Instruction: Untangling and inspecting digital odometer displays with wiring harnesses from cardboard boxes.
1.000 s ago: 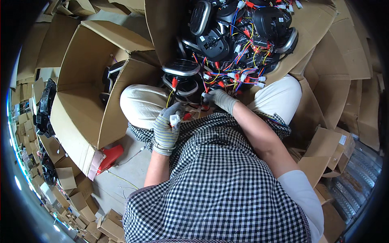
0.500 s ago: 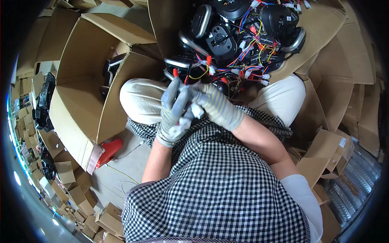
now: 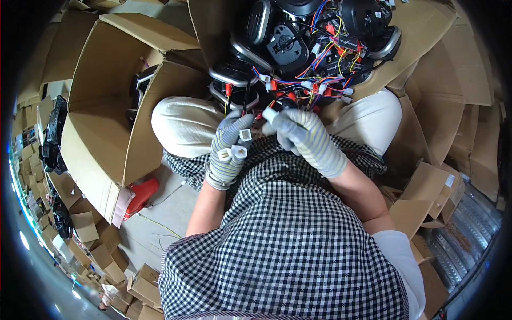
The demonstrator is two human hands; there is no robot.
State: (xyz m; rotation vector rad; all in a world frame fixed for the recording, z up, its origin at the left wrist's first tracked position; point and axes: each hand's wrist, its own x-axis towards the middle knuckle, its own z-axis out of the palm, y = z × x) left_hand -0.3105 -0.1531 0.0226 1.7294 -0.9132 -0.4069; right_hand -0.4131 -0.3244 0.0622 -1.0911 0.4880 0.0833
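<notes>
My left hand, in a grey striped glove, is closed round a bundle of thin wires. Several white plug connectors stick out over its palm and fingers. To its right, my gloved right hand pinches another white connector between thumb and fingers, a coloured wire running off beyond it. A short gap separates the two hands above my lap. Just past them lie black housings with silver rims, tangled with red, blue and yellow wires that end in white and red connectors.
The housings fill an open cardboard box in front of my knees. At left stands another open box with dark parts inside, a red object by its lower corner. More cartons crowd the right, beside a ribbed metal surface.
My hands, close together before, have drawn apart. The right one has shifted right with a white connector, and the connectors in my left hand now show clearly.
</notes>
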